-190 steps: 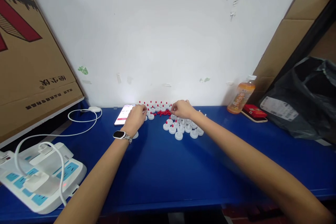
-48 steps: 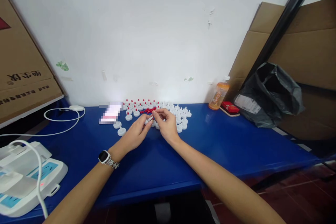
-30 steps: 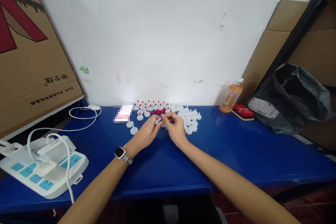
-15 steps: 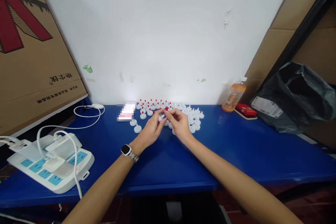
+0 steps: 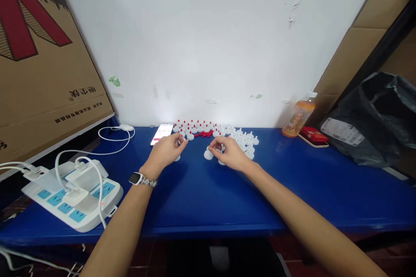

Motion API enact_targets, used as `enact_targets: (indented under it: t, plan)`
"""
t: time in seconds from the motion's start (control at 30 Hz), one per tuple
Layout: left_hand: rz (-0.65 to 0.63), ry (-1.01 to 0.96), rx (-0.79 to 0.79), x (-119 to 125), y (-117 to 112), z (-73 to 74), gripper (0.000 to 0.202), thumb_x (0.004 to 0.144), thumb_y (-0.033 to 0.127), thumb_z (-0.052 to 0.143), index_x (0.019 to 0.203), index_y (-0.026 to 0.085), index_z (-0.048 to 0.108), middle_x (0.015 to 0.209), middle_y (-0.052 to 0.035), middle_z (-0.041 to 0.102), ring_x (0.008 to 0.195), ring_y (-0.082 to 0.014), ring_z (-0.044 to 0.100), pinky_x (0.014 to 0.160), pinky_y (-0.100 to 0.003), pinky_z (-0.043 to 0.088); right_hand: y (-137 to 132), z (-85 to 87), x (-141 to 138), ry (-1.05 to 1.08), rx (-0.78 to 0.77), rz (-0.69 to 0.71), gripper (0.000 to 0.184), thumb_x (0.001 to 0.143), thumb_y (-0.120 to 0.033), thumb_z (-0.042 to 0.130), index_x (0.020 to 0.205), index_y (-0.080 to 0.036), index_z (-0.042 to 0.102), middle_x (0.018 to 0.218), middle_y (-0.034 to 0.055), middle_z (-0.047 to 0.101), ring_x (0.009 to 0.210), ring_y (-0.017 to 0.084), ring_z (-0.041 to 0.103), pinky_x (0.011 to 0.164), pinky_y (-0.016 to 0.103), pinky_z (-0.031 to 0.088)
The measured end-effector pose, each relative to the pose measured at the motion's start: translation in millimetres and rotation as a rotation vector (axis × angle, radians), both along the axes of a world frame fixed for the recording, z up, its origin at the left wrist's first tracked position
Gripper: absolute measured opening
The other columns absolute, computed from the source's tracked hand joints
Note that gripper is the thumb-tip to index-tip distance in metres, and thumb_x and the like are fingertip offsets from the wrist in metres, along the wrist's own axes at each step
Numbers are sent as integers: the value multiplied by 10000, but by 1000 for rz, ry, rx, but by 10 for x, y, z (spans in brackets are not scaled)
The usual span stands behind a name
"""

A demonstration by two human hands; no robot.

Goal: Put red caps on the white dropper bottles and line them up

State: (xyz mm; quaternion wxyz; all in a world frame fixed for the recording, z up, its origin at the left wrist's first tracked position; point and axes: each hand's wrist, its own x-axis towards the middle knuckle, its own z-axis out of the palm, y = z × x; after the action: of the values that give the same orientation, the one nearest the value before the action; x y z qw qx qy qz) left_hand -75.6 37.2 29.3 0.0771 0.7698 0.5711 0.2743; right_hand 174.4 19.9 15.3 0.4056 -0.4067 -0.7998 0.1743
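White cap (image 5: 208, 154) at R hand (image 5: 229, 152): open room to table (image 5: 208, 194) front edge; base down, axis approx. vert. R pinch narrow, hold unclear; L hand (image 5: 164, 151) grip: can't tell.

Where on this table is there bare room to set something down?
Blue table lies bare between left forearm and right forearm, nearer than the white caps, and right of that forearm, short of the bottle and bag. Crowded: along the wall, with phone, caps and red tips; far left, with power strip and cable.
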Motion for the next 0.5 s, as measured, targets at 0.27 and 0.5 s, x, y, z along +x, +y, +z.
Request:
enact_targets:
  t: [0.27,0.5]
  plan:
    - [-54,-67,-320,-259,113,-147,354,665,509,745,788,198,629,636,-4,646,550,-168,568,494,-260,345,46,-72,-37,-275,61,-81,87,865,-212,619,929,-223,676,774,7,667,858,195,581,844,355,311]
    - [-336,-203,-304,164,79,-196,308,789,467,648,842,170,712,723,-42,674,681,-181,613,639,-294,466,155,-68,24,-75,53,-182,186,899,-339,577,840,-218,705,691,9,657,716,182,572,727,314,394]
